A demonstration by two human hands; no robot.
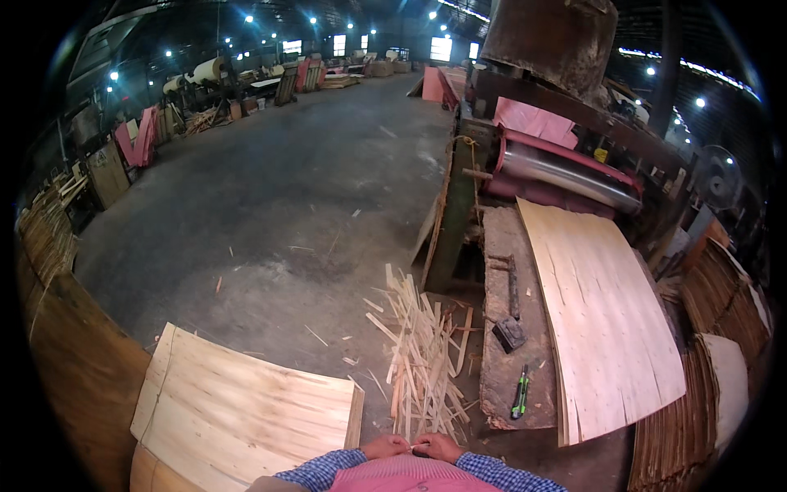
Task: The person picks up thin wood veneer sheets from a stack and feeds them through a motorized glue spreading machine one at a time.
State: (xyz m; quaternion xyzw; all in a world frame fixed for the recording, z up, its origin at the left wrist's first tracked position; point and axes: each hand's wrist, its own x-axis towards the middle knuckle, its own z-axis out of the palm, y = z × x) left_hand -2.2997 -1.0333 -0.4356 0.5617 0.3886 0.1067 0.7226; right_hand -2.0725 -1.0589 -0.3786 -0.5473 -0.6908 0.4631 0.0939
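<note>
My left hand and my right hand meet close to my body at the lower edge, both with fingers closed. Their fingertips pinch a small pale thing between them, too small to name. Just beyond them a heap of thin wood veneer strips lies on the floor. Right of the heap, on a worn bench, are a green and black utility knife, a dark block and a dark metal bar. A wide wood veneer sheet lies along the bench's right side.
A stack of veneer sheets stands at my near left. Beyond the bench is a machine with a shiny metal roller and pink-coated rollers. Veneer bundles stand at the right, near a fan. Wood scraps dot the concrete floor.
</note>
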